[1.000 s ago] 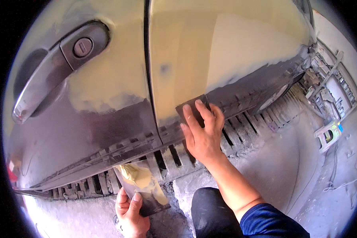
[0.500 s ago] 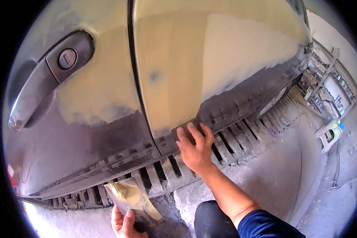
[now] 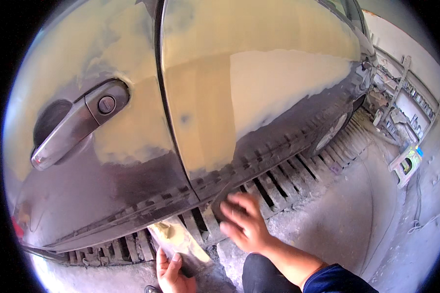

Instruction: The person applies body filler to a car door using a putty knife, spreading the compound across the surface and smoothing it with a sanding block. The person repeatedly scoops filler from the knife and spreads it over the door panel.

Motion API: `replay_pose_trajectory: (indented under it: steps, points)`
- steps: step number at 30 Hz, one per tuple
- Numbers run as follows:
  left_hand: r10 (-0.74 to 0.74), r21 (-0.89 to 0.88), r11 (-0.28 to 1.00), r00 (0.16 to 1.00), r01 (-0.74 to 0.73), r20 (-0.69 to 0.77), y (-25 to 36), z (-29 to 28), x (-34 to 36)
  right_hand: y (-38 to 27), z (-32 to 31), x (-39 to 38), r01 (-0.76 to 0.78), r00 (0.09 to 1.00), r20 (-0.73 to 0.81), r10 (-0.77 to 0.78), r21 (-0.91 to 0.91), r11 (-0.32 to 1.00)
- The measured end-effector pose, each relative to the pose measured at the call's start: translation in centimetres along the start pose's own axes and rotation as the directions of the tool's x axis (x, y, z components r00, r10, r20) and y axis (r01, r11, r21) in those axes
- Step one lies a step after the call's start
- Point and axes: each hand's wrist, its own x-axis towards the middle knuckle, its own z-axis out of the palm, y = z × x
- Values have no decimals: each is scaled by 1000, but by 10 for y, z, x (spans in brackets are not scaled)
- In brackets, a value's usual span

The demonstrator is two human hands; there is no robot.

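My left hand [image 3: 173, 274] grips a flat metal mixing plate [image 3: 195, 256] low in the middle, thumb on top. A lump of pale yellow body filler [image 3: 166, 231] sits at the plate's far end, and a thin smear runs along it. My right hand [image 3: 249, 224], smeared by motion, holds a dark, flat filler spreader [image 3: 221, 201] just off the lower edge of the car body. Above it, the grey car panel [image 3: 288, 129] carries a broad coat of yellow filler [image 3: 203, 107] right of the vertical seam, with a paler patch [image 3: 278, 83] beside it.
A dark door handle [image 3: 90, 117] with a round lock juts out on the left. Below the car runs a slotted floor grate [image 3: 298, 171]. A light plastic stool [image 3: 406, 166] and a cable [image 3: 418, 227] are on the right, with a cluttered rack [image 3: 410, 102] behind.
My right hand has come off the panel with the spreader, moving down toward me. The plate in my left hand has shifted right. The view has tilted, showing more of the car's upper part.
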Motion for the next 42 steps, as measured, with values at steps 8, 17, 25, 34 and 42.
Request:
replay_pose_trajectory:
  steps: [8,17,25,34,42]
  points:
    - [74,-84,994,993,-67,94,7,19,4,4,-13,-17,76,920,371,-129,155,985]
    - [94,-51,995,994,-91,55,16,12,16,-48,-71,183,91,938,-199,-283,-648,756]
    - [59,-20,998,998,-59,27,17,7,17,-44,-15,133,8,1000,-17,-24,-642,766]
    - [69,8,998,997,-69,-24,12,5,17,65,71,18,-61,998,-48,39,-647,760]
    - [72,53,996,996,-70,-45,11,3,15,53,33,9,-284,957,-149,249,-319,904]
